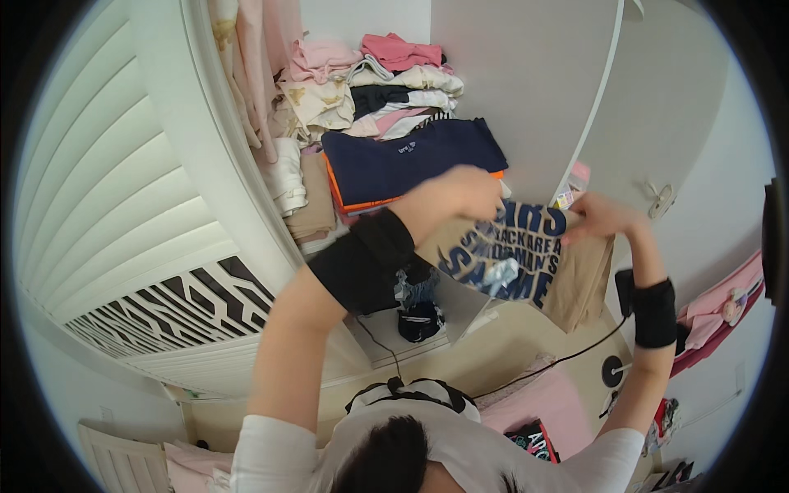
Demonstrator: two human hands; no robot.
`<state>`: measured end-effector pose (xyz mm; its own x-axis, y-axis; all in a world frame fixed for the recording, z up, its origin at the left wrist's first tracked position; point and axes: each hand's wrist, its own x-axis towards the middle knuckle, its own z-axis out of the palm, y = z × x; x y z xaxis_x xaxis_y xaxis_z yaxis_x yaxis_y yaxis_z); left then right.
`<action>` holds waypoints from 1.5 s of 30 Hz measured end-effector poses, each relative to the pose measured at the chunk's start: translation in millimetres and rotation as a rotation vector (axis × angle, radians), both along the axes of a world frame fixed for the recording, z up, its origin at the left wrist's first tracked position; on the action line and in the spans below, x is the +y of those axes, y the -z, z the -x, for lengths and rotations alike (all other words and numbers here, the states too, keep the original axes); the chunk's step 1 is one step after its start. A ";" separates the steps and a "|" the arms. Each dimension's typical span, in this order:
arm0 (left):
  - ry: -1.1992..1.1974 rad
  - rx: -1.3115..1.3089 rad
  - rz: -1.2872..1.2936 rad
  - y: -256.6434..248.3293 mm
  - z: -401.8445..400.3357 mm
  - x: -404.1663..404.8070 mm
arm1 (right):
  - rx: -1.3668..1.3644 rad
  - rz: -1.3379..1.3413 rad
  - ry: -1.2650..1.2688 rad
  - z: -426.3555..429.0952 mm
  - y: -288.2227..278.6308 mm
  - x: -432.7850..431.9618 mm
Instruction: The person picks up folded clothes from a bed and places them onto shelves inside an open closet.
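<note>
In the head view a tan garment (582, 283) with large dark blue lettering hangs in front of the wardrobe shelf. My left hand (465, 192), slightly blurred, grips its upper left edge. At the garment's upper right, my right hand (607, 215) pinches the cloth between thumb and fingers. A small pale blue and white object (502, 275) shows against the lettering; I cannot tell what it is. Just behind my left hand lies a folded navy shirt (413, 157) on top of an orange garment (336, 188), both on the shelf.
Folded and loose clothes (394, 80) are heaped deeper on the shelf. Tan folded garments (314, 200) lie left of the navy shirt. A white louvred door (123, 154) stands at left, a grey panel (524, 86) at right. A black cable (555, 360) runs to my right wrist.
</note>
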<state>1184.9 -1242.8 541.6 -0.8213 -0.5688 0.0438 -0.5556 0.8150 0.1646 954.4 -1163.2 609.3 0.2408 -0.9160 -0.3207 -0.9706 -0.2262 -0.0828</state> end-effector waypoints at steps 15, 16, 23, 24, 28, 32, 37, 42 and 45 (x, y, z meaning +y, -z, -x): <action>-0.718 0.568 1.099 -101.9 -143.9 -39.9 | -0.343 1.624 -0.363 -58.9 -51.4 -182.9; -0.692 0.479 1.097 -85.8 -147.1 -40.0 | -0.313 1.589 -0.345 -60.6 -33.7 -188.5; -0.779 -0.242 0.989 115.4 -110.4 -27.4 | 0.076 1.096 -0.244 -40.5 143.0 -215.2; -0.779 -0.208 0.959 114.9 -109.7 -25.9 | 0.058 1.089 -0.253 -42.4 145.8 -211.1; -0.766 -0.090 0.631 88.5 -116.2 -30.4 | 0.090 0.995 -0.207 -36.4 131.1 -212.1; -0.801 -0.041 0.428 69.0 -113.4 -29.7 | 0.120 0.838 -0.171 -41.9 119.3 -212.1; -0.712 -0.119 0.388 71.3 -120.6 -35.1 | 0.230 0.481 -0.108 -46.7 104.5 -222.0; -0.768 -0.004 0.366 72.6 -121.5 -24.2 | 0.261 0.475 -0.140 -50.3 89.5 -207.3; -0.735 0.018 0.632 105.0 -126.1 -12.6 | 0.355 0.409 -0.239 -58.4 86.4 -196.2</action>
<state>1311.0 -1255.4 436.6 -0.2663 -0.8071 0.5270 -0.9634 0.2059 -0.1715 1012.8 -1359.4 522.9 0.3983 -0.9158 -0.0519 -0.8411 -0.3872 0.3778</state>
